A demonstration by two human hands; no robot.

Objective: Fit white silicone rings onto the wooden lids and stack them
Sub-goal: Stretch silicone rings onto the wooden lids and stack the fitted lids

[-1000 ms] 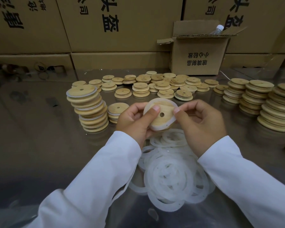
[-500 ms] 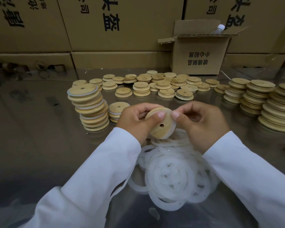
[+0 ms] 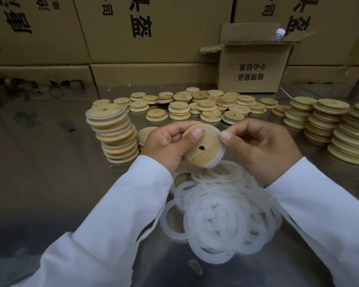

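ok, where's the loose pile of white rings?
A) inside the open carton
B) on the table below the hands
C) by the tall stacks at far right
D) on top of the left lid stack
B: the white rings lie heaped on the table directly below the left hand and right hand, which hold a wooden lid.

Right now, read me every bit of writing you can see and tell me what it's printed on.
"玻璃制品": upside down on the small open carton.
"小心轻放": same carton, also upside down.
"头盔": upside down, top cropped, on the big middle carton.
"头盔": likewise on the big right carton.
Big left carton: print cropped, unreadable.
Smaller print on the big cartons: cut off, unreadable.
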